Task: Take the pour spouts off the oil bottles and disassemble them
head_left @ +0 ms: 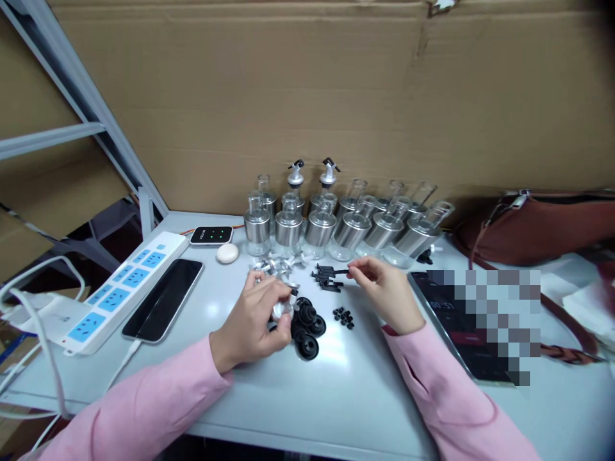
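My left hand (257, 317) is closed round a silver pourer top (283, 309) with a small black part at its tip. Beneath and right of it lie several black ring-shaped stoppers (307, 346), touching one another in a heap. Thumb and forefinger of my right hand (384, 288) pinch the end of a thin black stick piece (342, 272) at the edge of a small pile of black sticks (327, 282). Tiny black caps (343, 318) are scattered nearer me. More silver pourer tops (275, 264) lie beyond my left hand, partly hidden by it.
Rows of glass bottles with steel sleeves (321, 232) stand along the cardboard wall (307, 96); two at the back carry finished pourers (328, 174). At left are a power strip (129, 288) and a phone (163, 301). A tablet (461, 326) and brown bag (538, 224) sit right.
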The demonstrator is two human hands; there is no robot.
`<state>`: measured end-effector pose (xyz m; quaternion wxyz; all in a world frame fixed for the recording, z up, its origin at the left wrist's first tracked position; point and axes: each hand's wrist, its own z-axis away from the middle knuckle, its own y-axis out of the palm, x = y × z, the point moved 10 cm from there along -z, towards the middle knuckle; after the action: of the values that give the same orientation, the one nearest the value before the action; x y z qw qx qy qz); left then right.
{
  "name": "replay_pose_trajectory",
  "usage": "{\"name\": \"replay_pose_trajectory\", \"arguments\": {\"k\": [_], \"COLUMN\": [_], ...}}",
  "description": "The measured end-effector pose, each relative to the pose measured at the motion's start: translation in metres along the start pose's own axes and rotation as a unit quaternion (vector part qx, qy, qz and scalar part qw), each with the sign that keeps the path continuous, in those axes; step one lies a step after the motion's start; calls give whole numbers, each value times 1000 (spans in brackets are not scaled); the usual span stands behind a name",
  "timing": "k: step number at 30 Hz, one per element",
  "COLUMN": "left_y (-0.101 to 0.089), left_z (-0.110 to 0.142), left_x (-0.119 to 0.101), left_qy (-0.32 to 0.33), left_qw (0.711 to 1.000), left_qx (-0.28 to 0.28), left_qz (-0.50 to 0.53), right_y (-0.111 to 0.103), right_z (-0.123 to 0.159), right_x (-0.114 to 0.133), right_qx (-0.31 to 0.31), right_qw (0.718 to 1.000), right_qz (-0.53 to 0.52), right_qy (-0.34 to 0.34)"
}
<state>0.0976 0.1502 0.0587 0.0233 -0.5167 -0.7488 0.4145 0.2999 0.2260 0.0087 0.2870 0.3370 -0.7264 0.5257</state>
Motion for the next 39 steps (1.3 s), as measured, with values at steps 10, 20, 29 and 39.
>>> {"name": "replay_pose_trajectory", "arguments": {"k": [10, 20, 29, 39], "left_y": [-1, 13, 12, 17], "left_z": [-1, 2, -2, -2], "left_x": [1, -9, -11, -11], "left_qy": [-19, 48, 47, 47], "left_qw": [1000, 995, 993, 996], "left_qx": [-6, 64, 61, 69], "left_qz": [-24, 54, 86, 21], "right_y": [17, 36, 43, 47], "right_z": [11, 61, 72, 82], "right_x": [28, 127, 133, 139], "right_qx": [21, 153, 120, 82], "right_qw": [983, 933, 922, 874], "right_qz": [133, -112, 21, 172], "right_qy": [-123, -306, -367, -447]}}
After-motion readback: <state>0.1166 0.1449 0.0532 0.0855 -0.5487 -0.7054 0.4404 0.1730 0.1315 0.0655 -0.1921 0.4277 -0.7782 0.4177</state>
